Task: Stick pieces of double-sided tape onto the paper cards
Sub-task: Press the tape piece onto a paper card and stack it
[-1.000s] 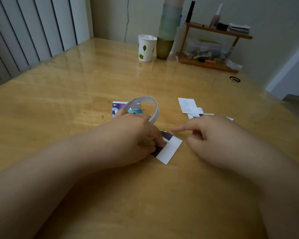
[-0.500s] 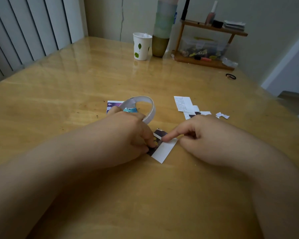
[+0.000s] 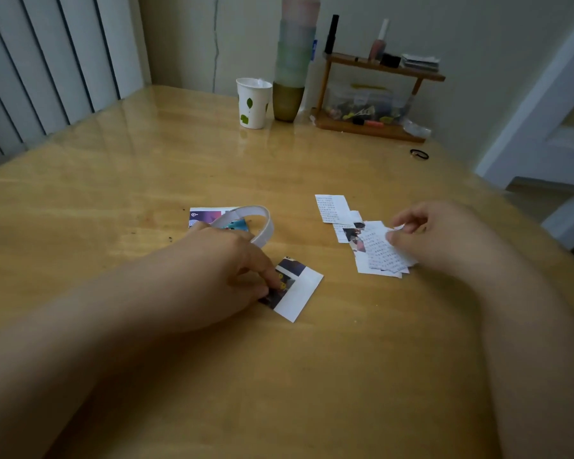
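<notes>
- Fingers (image 3: 272,276) of the left hand (image 3: 212,270) press down on a card (image 3: 299,289), tape roll (image 3: 262,223) looped behind.
- Right hand (image 3: 444,240) pinches a white scrap (image 3: 396,230) over the pile (image 3: 381,256).

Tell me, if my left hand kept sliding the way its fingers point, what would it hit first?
The left hand points right across the paper card that its fingertips already press. Past the card's edge, bare table follows, probably below the card pile; depth is uncertain.
</notes>
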